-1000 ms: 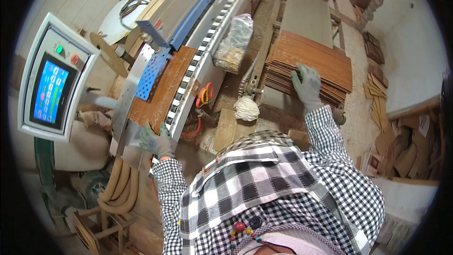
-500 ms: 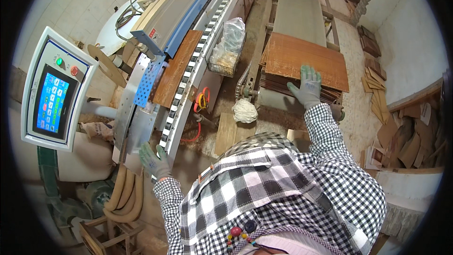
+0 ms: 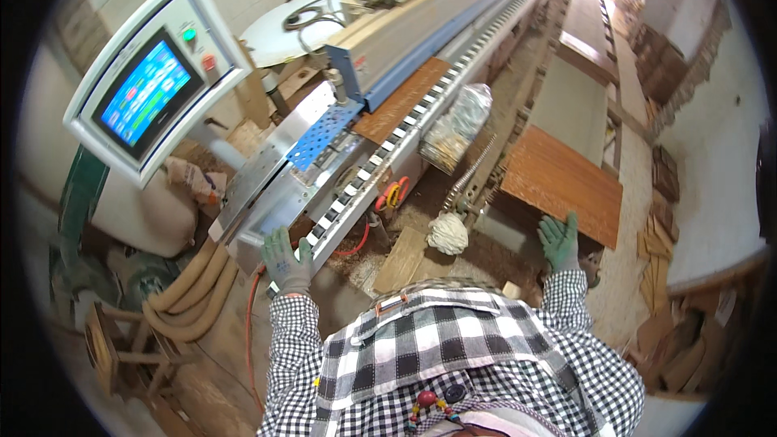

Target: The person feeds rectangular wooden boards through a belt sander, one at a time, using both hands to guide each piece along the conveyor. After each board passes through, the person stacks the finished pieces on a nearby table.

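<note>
My left hand (image 3: 286, 260), in a grey-green work glove, lies with fingers stretched at the near end of a long machine, beside its chain conveyor track (image 3: 333, 212). My right hand (image 3: 560, 243), gloved the same way, has its fingers spread at the near edge of the top reddish-brown wood panel (image 3: 564, 182) of a stack; whether it touches the panel is hard to tell. Another brown panel (image 3: 402, 103) lies in the machine, partly under the blue-edged beam (image 3: 405, 70), beyond a blue perforated plate (image 3: 323, 137).
A control screen (image 3: 148, 95) on a post stands at the left. A wire basket (image 3: 441, 154) with plastic bags hangs on the machine's side. A white bundle (image 3: 447, 233) sits by the roller conveyor. Corrugated hoses (image 3: 190, 311) and a wooden stool (image 3: 129, 340) are low at left.
My view has turned. My right hand has come back from the top of the panel to its near edge. The panel in the machine has moved farther along, away from me.
</note>
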A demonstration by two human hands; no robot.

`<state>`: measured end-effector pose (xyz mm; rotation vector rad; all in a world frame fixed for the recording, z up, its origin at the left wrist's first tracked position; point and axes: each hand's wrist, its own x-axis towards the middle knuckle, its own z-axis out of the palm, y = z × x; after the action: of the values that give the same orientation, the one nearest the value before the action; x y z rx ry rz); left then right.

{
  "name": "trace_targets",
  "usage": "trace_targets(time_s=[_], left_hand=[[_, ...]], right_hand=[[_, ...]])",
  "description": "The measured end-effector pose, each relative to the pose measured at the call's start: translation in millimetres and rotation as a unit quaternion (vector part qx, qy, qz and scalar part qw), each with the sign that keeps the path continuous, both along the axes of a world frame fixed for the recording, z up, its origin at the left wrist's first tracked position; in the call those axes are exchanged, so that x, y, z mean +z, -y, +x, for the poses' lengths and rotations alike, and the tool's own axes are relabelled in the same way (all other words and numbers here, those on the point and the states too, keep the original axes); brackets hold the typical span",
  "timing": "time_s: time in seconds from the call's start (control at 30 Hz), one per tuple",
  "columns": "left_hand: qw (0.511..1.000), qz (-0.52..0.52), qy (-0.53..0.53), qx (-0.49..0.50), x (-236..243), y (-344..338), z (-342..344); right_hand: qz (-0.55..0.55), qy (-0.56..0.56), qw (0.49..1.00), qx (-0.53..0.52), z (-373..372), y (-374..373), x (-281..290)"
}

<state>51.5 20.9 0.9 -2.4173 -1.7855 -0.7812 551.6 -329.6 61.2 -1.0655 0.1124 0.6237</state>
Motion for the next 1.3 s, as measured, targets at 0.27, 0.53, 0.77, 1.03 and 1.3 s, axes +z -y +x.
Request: trace_targets(time_s=[0.27, 0.53, 0.77, 1.03, 1.3], left_hand=[[0.999, -0.008, 0.044, -0.021, 0.8, 1.2, -7.1], [0.989, -0.013, 0.129, -0.070, -8.9, 10.2, -28.3], [0.985, -0.021, 0.096, -0.139, 45.8, 72.9, -17.4], [0.991, -0.038, 0.011, -0.130, 38.2, 97.5, -46.1], [0.999, -0.045, 0.027, 0.010, -1.8, 77.9, -84.1]], right_hand=[[0.133, -0.011, 0.985, -0.107, 58.9, 11.7, -53.3], [0.120, -0.040, 0.989, 0.082, -38.7, -28.5, -41.1], [0.111, -0.075, 0.918, 0.373, -148.5, -141.5, 13.2], [0.019, 0.285, 0.733, 0.618, -211.6, -247.9, -59.4], [-0.181, 0.093, 0.715, 0.669, -286.0, -297.6, 2.1]])
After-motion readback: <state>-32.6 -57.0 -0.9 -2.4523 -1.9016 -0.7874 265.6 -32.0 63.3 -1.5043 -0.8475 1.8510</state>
